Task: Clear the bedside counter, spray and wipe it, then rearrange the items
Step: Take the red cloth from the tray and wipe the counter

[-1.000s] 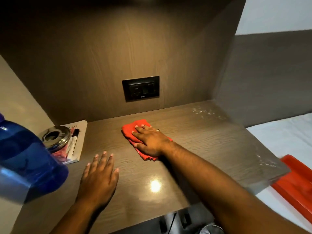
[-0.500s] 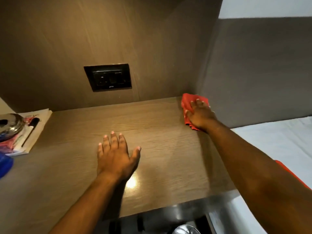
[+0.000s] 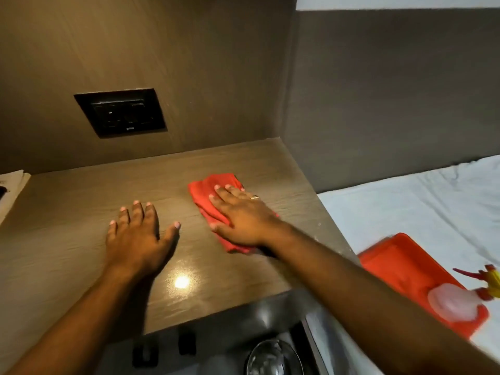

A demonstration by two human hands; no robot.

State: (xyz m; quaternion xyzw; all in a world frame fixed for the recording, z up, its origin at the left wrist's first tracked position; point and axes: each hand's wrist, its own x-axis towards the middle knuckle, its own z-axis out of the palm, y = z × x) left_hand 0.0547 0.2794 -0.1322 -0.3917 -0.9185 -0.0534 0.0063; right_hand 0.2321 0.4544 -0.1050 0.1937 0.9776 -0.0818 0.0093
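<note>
The brown wood-grain bedside counter (image 3: 81, 212) fills the middle of the head view. My right hand (image 3: 240, 215) lies flat on a folded red cloth (image 3: 205, 190) and presses it onto the counter's right half. My left hand (image 3: 138, 234) rests palm down on the counter to the left of the cloth, fingers spread, holding nothing. A spray bottle (image 3: 457, 301) with a red and yellow trigger lies at the lower right on a red tray (image 3: 400, 263).
A black socket panel (image 3: 120, 112) sits in the back wall. White papers (image 3: 10, 190) lie at the counter's left edge. The bed with a white sheet (image 3: 405, 207) is to the right. Below the counter's front edge a glass item (image 3: 273, 358) shows.
My right hand has slid the red cloth from the back right corner toward the counter's middle, after going right before that. The view has shifted right, and the blue bottle and ashtray have left it.
</note>
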